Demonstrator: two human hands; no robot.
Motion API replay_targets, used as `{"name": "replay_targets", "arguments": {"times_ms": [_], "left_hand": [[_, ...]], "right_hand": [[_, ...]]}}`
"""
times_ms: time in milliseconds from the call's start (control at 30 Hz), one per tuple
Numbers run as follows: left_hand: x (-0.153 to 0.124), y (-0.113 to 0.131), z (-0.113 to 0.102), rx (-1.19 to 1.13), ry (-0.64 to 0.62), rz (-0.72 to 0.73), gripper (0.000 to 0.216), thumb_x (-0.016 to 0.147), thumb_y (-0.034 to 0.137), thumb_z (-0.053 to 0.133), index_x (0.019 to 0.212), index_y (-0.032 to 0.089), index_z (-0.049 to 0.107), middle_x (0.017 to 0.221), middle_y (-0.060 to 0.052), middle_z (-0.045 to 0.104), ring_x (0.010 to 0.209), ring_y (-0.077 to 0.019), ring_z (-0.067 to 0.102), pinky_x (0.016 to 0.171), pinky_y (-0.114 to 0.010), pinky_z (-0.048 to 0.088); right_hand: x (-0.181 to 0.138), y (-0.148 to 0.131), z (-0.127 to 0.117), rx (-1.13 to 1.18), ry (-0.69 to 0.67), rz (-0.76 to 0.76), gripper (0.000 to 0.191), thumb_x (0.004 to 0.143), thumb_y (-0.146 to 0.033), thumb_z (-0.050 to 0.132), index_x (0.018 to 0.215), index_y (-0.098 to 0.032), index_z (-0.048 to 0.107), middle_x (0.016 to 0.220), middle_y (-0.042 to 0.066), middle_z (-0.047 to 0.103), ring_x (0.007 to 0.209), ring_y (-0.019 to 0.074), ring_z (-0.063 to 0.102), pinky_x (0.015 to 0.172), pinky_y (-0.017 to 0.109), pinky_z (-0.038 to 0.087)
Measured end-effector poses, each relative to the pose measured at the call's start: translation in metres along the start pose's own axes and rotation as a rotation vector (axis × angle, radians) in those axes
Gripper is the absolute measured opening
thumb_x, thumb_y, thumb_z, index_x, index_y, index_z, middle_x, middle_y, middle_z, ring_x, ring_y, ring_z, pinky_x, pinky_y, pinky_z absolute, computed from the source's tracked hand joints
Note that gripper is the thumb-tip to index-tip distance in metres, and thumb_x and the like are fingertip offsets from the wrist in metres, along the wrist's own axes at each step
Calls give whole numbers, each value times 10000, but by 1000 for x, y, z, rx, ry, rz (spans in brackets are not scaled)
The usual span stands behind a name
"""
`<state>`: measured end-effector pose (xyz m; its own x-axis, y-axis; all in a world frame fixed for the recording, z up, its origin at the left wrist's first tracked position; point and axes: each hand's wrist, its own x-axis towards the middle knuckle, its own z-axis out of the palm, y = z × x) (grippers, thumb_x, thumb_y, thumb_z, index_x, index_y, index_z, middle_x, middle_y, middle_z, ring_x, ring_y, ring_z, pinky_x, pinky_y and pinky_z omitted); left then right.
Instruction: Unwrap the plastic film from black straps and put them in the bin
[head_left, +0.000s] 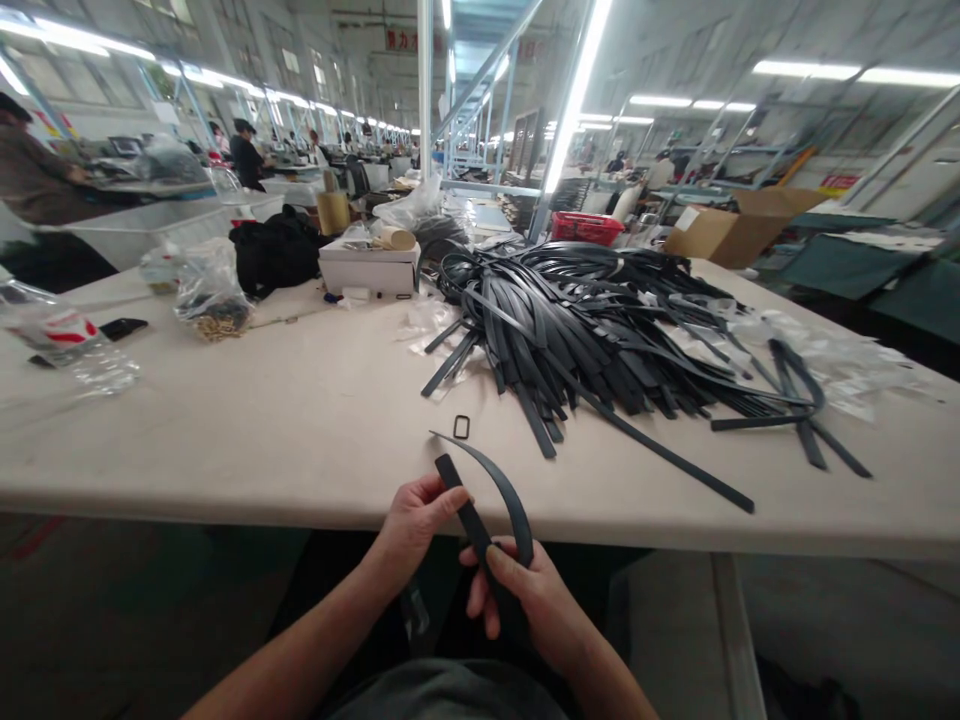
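Observation:
A black strap (474,527) is held between both hands at the front edge of the table. My left hand (414,520) pinches it near its upper end, thumb on top. Lower down, my right hand (517,585) grips the same strap with thumb and fingers. A curved black length (506,485) arches up from the right hand, its thin tip close to the tabletop; whether it belongs to the same strap I cannot tell. Just beyond that tip a small black rectangular ring (462,427) lies flat on the table.
A large heap of black straps (592,340) covers the table's right middle, one strap reaching toward the front edge. A white box (369,268), a bag of small brass-coloured parts (217,300) and a plastic bottle (75,345) stand to the left. Behind are a red basket (585,228) and a cardboard box (731,228).

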<state>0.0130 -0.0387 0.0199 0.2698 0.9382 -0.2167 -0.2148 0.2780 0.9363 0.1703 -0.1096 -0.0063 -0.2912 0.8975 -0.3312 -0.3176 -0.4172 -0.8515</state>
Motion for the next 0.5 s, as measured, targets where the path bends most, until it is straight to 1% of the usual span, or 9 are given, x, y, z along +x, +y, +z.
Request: {"name": "replay_targets", "arguments": {"times_ms": [133, 167, 233, 300, 333, 400, 433, 467, 500], "left_hand": [[-1, -4, 0, -72, 6, -79, 313, 691, 429, 781, 755, 150, 654, 608, 30, 622, 513, -91, 530, 546, -199, 426], [-1, -5, -1, -90, 11, -91, 317, 692, 431, 783, 757, 154, 644, 604, 31, 619, 506, -89, 527, 535, -195, 422], [-2, -8, -5, -110, 14, -88, 322, 699, 437, 781, 750, 153, 638, 610, 30, 613, 516, -81, 517, 534, -186, 414], [-3, -12, -9, -102, -5, -68, 330, 715, 453, 768, 741, 147, 650, 618, 29, 602, 529, -71, 491, 540, -179, 400], [-4, -14, -10, -85, -27, -61, 337, 723, 463, 758, 737, 142, 660, 622, 26, 598, 535, -69, 479, 542, -178, 393], [-7, -21, -11, -30, -93, -55, 343, 730, 474, 747, 747, 136, 689, 634, 18, 601, 555, -75, 476, 553, -184, 386], [-8, -26, -9, 4, -130, -44, 340, 727, 474, 747, 772, 140, 707, 645, 12, 609, 573, -86, 493, 566, -193, 393], [-10, -31, -7, 47, -170, -17, 333, 715, 470, 757, 793, 148, 725, 683, -1, 632, 607, -103, 523, 593, -206, 410], [-11, -35, -4, 93, -212, 32, 322, 698, 462, 772, 803, 159, 740, 756, -20, 664, 666, -128, 565, 638, -225, 435]], "right_hand": [[7, 6, 5, -39, 141, -75, 495, 831, -558, 629, 1029, -111, 706, 711, 87, 756, 396, 82, 579, 419, 183, 409], [8, 6, 3, -50, 189, -92, 501, 825, -564, 634, 1038, -117, 712, 743, 93, 762, 439, 97, 608, 453, 200, 449], [8, 5, -6, -65, 317, -146, 492, 809, -571, 650, 1023, -135, 727, 825, 107, 773, 598, 156, 685, 563, 247, 527], [4, 0, -20, -102, 467, -230, 463, 804, -572, 655, 1002, -161, 733, 892, 106, 777, 733, 198, 707, 670, 289, 561], [0, -5, -28, -136, 531, -284, 449, 807, -570, 651, 1003, -174, 730, 882, 94, 776, 716, 195, 698, 682, 300, 563], [-7, -15, -40, -224, 617, -373, 426, 822, -570, 627, 1006, -199, 728, 811, 67, 769, 609, 176, 657, 657, 313, 562], [-11, -19, -42, -271, 637, -410, 414, 828, -569, 616, 996, -210, 735, 807, 65, 767, 627, 185, 659, 687, 324, 565], [-14, -22, -43, -309, 641, -448, 402, 825, -572, 614, 973, -222, 746, 846, 72, 772, 712, 212, 682, 752, 340, 566], [-15, -24, -40, -330, 628, -482, 389, 818, -577, 616, 936, -236, 759, 932, 83, 775, 846, 247, 695, 839, 360, 555]]}}
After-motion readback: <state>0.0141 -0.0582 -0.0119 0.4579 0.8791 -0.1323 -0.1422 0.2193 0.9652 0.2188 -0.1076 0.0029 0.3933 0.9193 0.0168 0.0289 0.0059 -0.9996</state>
